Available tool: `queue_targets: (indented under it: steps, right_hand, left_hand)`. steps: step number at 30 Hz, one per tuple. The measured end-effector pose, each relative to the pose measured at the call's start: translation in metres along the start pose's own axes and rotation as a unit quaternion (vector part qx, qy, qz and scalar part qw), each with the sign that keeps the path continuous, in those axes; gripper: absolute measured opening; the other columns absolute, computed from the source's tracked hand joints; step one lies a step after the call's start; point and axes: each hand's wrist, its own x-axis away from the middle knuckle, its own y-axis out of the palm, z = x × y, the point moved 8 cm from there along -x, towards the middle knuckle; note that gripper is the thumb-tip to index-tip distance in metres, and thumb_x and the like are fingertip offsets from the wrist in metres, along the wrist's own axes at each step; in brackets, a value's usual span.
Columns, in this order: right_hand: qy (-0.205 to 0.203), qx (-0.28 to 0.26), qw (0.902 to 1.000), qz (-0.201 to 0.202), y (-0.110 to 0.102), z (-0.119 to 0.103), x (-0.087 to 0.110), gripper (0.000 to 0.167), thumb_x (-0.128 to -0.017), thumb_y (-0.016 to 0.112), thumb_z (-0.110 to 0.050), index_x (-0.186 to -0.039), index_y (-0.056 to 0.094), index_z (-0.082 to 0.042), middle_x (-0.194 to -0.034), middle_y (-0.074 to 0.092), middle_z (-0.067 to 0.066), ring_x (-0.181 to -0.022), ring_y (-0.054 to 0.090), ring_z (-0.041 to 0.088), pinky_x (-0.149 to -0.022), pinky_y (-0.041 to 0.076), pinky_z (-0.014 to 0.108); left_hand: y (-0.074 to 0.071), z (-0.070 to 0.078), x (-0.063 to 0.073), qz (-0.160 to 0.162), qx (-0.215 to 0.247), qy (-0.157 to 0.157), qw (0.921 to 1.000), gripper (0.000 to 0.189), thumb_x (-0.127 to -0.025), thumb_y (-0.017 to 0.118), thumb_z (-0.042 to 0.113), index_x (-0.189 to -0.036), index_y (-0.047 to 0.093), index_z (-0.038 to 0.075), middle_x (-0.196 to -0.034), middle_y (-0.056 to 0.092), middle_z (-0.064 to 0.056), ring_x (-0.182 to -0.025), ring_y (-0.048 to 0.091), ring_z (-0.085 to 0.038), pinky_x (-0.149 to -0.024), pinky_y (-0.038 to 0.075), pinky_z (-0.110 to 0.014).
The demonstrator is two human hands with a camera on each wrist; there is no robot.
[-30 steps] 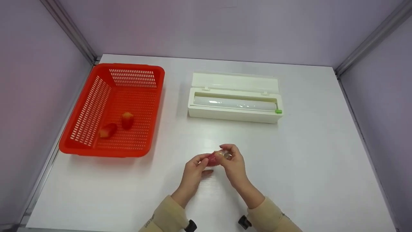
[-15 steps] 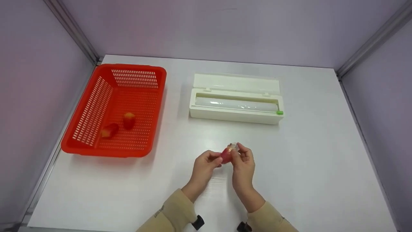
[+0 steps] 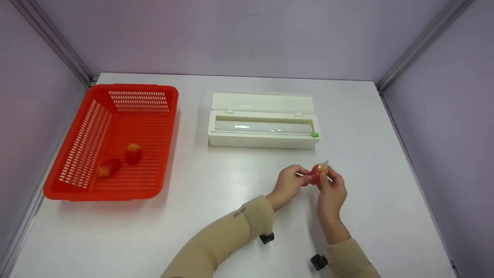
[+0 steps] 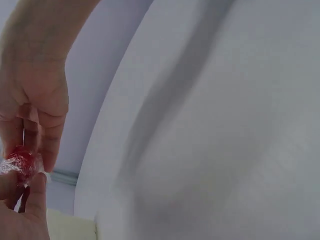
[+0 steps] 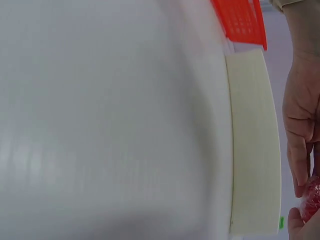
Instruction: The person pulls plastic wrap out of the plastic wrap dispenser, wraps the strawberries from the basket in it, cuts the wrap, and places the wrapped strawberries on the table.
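Observation:
In the head view, a small red fruit [image 3: 316, 173] with a yellowish end is held between both hands, above the right half of the table. Clear film covers it, crinkled and shiny in the left wrist view. My left hand [image 3: 288, 183] pinches its left side between thumb and fingers. On the other side my right hand [image 3: 332, 194] grips it, with a wisp of film sticking up above the fingers. In the right wrist view the wrapped fruit [image 5: 312, 197] shows only partly at the edge.
A red basket [image 3: 168, 146] stands at the left, with two red-and-yellowish fruits, one fruit [image 3: 133, 153] and another fruit [image 3: 109, 167], inside. Behind the hands sits a white cling film box [image 3: 262, 141], lid raised, with a film roll [image 3: 262, 127] and a green slider [image 3: 315, 134].
Both hands have moved right and slightly away from the body with the wrapped fruit between them. The camera view has shifted, so the basket and box appear further left.

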Motion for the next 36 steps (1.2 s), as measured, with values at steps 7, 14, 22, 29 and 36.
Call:
queue_targets:
  steps: [7,14,22,29,36]
  right_hand:
    - [-0.02,0.036,0.9991,0.012,-0.026,0.005,-0.053,0.03,-0.092,0.056,-0.014,-0.118,0.049,-0.001,-0.105,0.054,-0.004,-0.097,0.053,0.006,-0.077,0.049,0.009]
    - [-0.012,0.145,0.9893,0.015,-0.033,0.014,-0.096,0.031,-0.092,0.056,-0.018,-0.119,0.056,-0.003,-0.11,0.055,0.005,-0.091,0.049,0.008,-0.071,0.046,0.008]
    - [-0.011,0.231,0.9729,0.007,-0.028,0.032,-0.123,0.026,-0.09,0.059,-0.014,-0.112,0.06,-0.001,-0.111,0.06,0.014,-0.094,0.053,0.016,-0.064,0.041,0.009]
    - [-0.014,0.266,0.9639,-0.008,-0.027,0.034,-0.137,0.023,-0.091,0.056,-0.015,-0.109,0.059,0.0,-0.107,0.06,0.014,-0.09,0.054,0.019,-0.06,0.043,0.01]
    - [-0.017,0.309,0.9509,-0.011,-0.037,0.028,-0.148,0.023,-0.093,0.052,-0.013,-0.109,0.058,0.002,-0.107,0.059,0.016,-0.093,0.056,0.022,-0.061,0.043,0.011]
  left_hand:
    - [0.039,0.0,-0.032,-0.038,-0.084,-0.025,0.9955,0.025,-0.091,0.052,0.018,-0.109,0.066,0.008,-0.102,0.061,-0.001,-0.092,0.057,-0.011,-0.079,0.047,-0.021]
    - [0.064,-0.004,-0.052,-0.081,-0.045,-0.018,0.9955,0.04,-0.097,0.034,0.023,-0.126,0.053,0.003,-0.127,0.054,-0.01,-0.112,0.057,-0.021,-0.094,0.046,-0.027]
    - [0.079,-0.023,-0.074,-0.081,-0.097,-0.039,0.9912,0.045,-0.1,0.024,0.027,-0.127,0.051,0.004,-0.131,0.053,-0.008,-0.127,0.045,-0.018,-0.108,0.033,-0.027]
    - [0.094,-0.031,-0.108,-0.087,-0.16,0.029,0.9828,0.039,-0.099,0.027,0.028,-0.097,0.06,0.007,-0.098,0.06,-0.006,-0.096,0.055,-0.016,-0.088,0.044,-0.023]
    - [0.103,0.002,-0.092,-0.099,-0.121,0.007,0.9877,0.037,-0.1,0.024,0.018,-0.102,0.055,-0.002,-0.097,0.056,-0.01,-0.093,0.053,-0.019,-0.084,0.044,-0.023]
